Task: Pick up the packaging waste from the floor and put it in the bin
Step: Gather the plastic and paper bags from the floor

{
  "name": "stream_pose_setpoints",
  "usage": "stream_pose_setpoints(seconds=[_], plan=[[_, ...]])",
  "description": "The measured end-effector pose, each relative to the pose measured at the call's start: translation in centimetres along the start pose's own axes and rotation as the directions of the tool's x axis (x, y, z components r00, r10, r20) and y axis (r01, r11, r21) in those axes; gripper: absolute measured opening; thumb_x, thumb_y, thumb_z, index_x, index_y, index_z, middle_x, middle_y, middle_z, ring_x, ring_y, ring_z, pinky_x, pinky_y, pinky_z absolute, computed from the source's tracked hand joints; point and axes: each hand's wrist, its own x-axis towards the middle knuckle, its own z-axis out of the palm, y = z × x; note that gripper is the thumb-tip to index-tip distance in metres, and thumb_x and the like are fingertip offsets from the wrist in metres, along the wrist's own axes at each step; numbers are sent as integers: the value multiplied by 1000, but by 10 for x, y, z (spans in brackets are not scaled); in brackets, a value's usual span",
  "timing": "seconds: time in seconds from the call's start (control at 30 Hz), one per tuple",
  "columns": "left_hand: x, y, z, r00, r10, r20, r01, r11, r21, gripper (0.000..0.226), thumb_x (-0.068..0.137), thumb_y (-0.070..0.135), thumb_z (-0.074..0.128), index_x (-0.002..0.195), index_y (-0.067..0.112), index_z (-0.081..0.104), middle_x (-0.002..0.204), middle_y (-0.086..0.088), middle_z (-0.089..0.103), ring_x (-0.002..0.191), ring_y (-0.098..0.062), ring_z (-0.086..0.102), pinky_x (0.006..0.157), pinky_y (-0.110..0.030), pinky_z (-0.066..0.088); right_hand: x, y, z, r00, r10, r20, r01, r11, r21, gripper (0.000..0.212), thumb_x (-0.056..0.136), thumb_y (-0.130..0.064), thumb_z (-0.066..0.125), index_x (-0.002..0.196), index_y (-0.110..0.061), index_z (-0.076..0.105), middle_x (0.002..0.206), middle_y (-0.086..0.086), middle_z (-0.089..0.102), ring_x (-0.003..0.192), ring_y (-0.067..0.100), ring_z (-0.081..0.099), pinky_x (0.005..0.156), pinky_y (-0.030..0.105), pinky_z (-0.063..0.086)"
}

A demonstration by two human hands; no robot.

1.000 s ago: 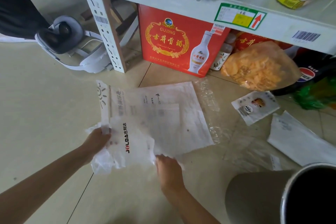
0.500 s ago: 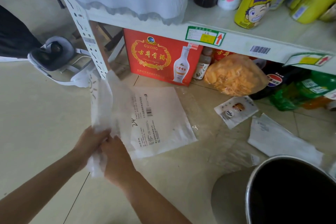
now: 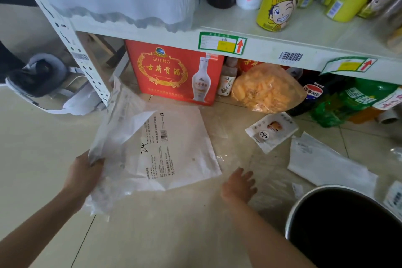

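Left hand [image 3: 83,177] is clamped on a bunch of translucent plastic bags [image 3: 113,137], gathered up off the floor [image 3: 163,235], the bunch rising toward the shelf upright [image 3: 65,35] and trailing down past the wrist. Half a second ago both hands were pinched together on that bunch; now the right hand [image 3: 238,185] has let go and swung out to the right, fingers spread and empty, hovering low over a clear film wrapper [image 3: 261,172] lying flat on the tiles. Whether it touches the film, I cannot tell.

The big white printed bag [image 3: 180,154] lies on the floor between the hands, its left side overlapped by the held bunch. Farther right, a small white snack pouch [image 3: 272,131] and a white mailer [image 3: 326,165] rest on the floor, apart from both hands. The bin [image 3: 304,206] sits at the bottom right corner of the view, mouth open, and more of its rim shows than before. A red liquor box [image 3: 171,72] stands under the shelf [image 3: 261,48].
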Motion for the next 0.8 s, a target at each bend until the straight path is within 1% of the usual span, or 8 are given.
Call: stream_pose_setpoints(seconds=[0.13,0.27,0.37,0.5,0.57,0.63,0.7,0.8], plan=[[-5,-14,6,999,-6,44,4,999,34,16,65,25,48,72,17,60,70,-19,63,63,-29,58,60,-36,46,26,20,29,983,167,82,-184,936,300,48,104,-12,18,149,1,8,159,25,3,147,40,3,121,51,4],[-1,-18,10,1000,-18,14,18,1000,-4,19,65,25,48,71,11,59,69,-18,59,64,-25,54,61,-35,44,29,11,44,974,175,-143,-146,971,192,34,100,-1,25,130,8,38,139,32,37,129,42,36,103,50,35],[3,-14,16,1000,-22,-8,22,1000,8,23,66,24,46,72,7,60,68,-18,59,66,-25,54,60,-36,44,27,9,45,994,51,-100,-47,998,46,29,99,-3,33,120,-3,54,130,19,50,121,34,48,96,38,46],[3,0,24,998,45,-48,-39,993,115,30,68,15,42,89,6,62,74,-19,62,70,-31,56,59,-36,42,4,-14,40,998,49,36,-59,942,330,24,97,-2,42,114,-2,59,124,19,60,116,30,58,93,33,48],[4,8,22,998,44,-55,-36,990,139,25,76,9,46,94,5,63,76,-19,62,71,-32,56,56,-33,40,-18,-35,32,1000,0,-8,4,827,562,22,93,6,42,103,5,62,114,24,63,107,33,60,87,34,46],[2,16,14,995,58,-76,-45,984,172,22,82,2,46,97,3,64,76,-18,61,70,-33,54,54,-28,39,-46,-57,17,986,-42,-164,154,629,762,24,90,12,40,91,2,62,102,24,64,94,32,60,79,32,43],[-4,27,4,996,72,-55,-60,978,201,21,84,2,46,94,5,64,80,-20,63,73,-36,57,55,-27,40,-82,-79,2,946,-115,-304,322,451,832,32,90,13,42,83,-14,57,94,15,65,86,25,60,77,23,44],[-28,68,-8,997,71,34,-75,989,127,24,75,20,49,91,9,64,83,-20,66,78,-37,62,62,-36,44,-129,-104,-21,899,-337,-280,370,246,896,33,90,7,47,82,-25,51,90,-1,65,89,16,61,82,21,46]])
